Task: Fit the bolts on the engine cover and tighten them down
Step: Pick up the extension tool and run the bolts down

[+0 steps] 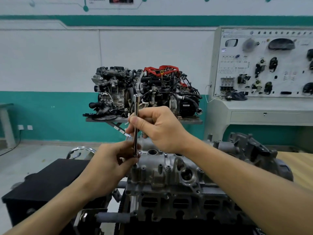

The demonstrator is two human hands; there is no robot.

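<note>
Extension bar [136, 124] stands gripped in your right hand [157, 128]. Below, your left hand [115, 160] pinches its tip, likely for aiming.

One wide-angle view from the person's head, facing forward and slightly down. Both forearms enter from the near edge; the left hand [110, 161] and right hand [158, 128] sit close to the lens, holding an extension bar [136, 103] at centre above the engine cover [169, 167]. A display engine [145, 92] stands farther off before the far wall [50, 56]
</note>
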